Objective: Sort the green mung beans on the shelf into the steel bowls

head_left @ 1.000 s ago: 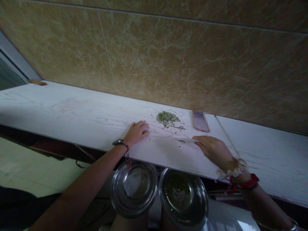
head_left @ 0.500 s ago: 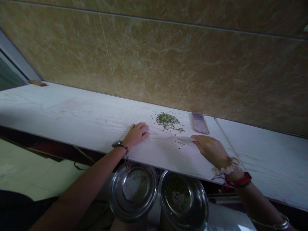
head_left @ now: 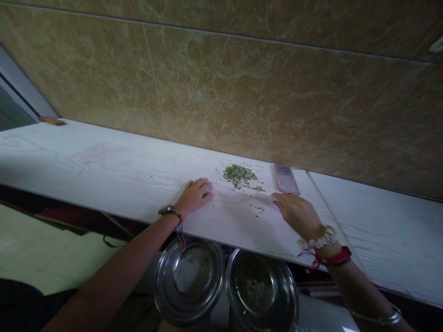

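Note:
A loose pile of small green beans [head_left: 238,175] lies on the white wood-grain counter [head_left: 114,161], with several strays nearer me. My left hand [head_left: 195,196] rests palm down on the counter, left of the pile, its fingers stretched out and holding nothing visible. To the right of the stray beans, my right hand [head_left: 296,210] touches the counter with thumb and fingers drawn together. A faint pale band runs leftward from its fingertips; what it grips, if anything, I cannot make out.
Below the counter edge sit two metal bowls, one with white grains [head_left: 190,274], the other with green beans [head_left: 254,279]. A phone [head_left: 286,180] lies beyond my right hand. Brown tiled wall [head_left: 221,92] rises behind. At far left is a small wooden piece [head_left: 51,121].
The view has shifted slightly. Both hands keep nearly the same places on the counter, and the bean pile looks unchanged.

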Action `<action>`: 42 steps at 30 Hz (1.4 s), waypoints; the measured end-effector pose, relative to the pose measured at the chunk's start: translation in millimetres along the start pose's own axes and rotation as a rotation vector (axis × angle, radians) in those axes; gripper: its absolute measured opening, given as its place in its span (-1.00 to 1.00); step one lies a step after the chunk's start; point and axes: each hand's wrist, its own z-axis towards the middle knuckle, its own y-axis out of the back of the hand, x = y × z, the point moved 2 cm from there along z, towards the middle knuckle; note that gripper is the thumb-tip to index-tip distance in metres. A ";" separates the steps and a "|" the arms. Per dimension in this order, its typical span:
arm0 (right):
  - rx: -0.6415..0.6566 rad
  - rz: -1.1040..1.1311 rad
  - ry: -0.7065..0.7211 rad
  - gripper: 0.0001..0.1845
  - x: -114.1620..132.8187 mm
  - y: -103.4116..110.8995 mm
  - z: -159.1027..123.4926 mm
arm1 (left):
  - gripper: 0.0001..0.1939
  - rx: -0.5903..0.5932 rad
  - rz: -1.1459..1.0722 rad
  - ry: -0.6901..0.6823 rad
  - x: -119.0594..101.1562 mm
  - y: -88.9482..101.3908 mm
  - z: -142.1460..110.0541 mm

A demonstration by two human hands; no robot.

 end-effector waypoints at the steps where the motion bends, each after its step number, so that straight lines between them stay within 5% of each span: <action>1: 0.000 0.003 0.012 -0.70 2.4 1.2 -0.5 | -0.64 0.006 0.005 0.002 -0.1 0.2 0.0; 21: 0.034 -0.073 -0.024 -0.76 1.4 0.0 7.6 | -0.64 -0.008 -0.009 -0.036 3.0 -3.0 1.2; 42: 0.263 -0.093 -0.065 -0.75 14.0 10.7 25.3 | -0.66 0.017 0.046 -0.008 -2.3 0.7 -0.1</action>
